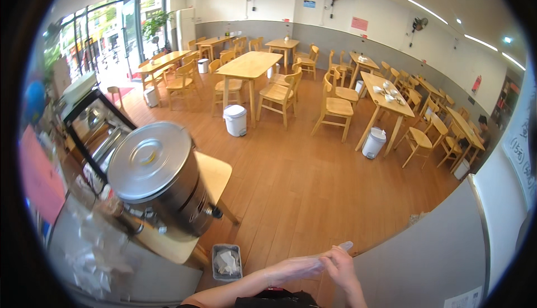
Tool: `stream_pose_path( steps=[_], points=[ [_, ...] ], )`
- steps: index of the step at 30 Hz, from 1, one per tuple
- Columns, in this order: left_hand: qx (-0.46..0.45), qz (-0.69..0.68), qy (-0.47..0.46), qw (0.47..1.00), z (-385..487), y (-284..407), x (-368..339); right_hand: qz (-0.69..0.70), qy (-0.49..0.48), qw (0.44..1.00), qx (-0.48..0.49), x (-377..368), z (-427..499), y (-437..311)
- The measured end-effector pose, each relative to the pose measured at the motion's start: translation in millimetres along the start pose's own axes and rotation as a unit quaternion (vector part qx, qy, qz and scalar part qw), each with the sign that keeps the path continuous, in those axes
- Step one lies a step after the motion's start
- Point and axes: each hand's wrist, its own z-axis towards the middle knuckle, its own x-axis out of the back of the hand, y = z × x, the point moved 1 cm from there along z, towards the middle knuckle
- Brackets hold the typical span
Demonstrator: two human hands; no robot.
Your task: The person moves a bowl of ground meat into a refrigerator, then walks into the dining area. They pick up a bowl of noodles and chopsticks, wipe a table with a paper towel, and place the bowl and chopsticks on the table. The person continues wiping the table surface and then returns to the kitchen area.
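My left hand [304,266] reaches across in front of my body, with a thin clear plastic glove [346,246] over it. Bare fingers of my right hand [339,265] pinch the glove around the left fingers, and a loose glove tip sticks out beyond them. How the left fingers are held is hidden behind the right hand. Below and to the left, a small waste bin [215,262] with crumpled white paper [228,262] stands on the floor. A lidded stainless-steel urn [176,211] with a black tap [216,212] is to the left, on a wooden table [214,173].
A grey partition [419,262] borders the right side. Ahead, a wooden floor [293,173] leads to dining tables [251,63], chairs [339,106] and white pedal bins [235,121]. Bowls [388,92] sit on one table. A seated person [483,131] is at far right.
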Motion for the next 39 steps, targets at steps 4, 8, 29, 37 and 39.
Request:
stream_pose_path(
  steps=[4, 8, 29, 37, 39],
  points=[
    [0.018, 0.068, -0.05, 0.996, 46, 56, -4, -0.045, 0.113, 0.993, 0.002, 12, 40, 55],
    [0.04, 0.049, -0.115, 0.991, 88, 72, 53, -0.044, 0.2, 0.978, -0.046, 35, 97, 132],
    [-0.096, 0.175, 0.028, 0.98, 218, 373, 225, 0.144, -0.384, 0.906, 0.105, -19, 485, 281],
    [-0.172, 0.162, 0.051, 0.97, 220, 531, 312, 0.169, -0.179, 0.966, -0.079, 12, 647, 334],
    [-0.195, 0.133, 0.128, 0.963, 217, 556, 339, -0.092, -0.139, 0.983, 0.076, 24, 682, 385]
  ],
)
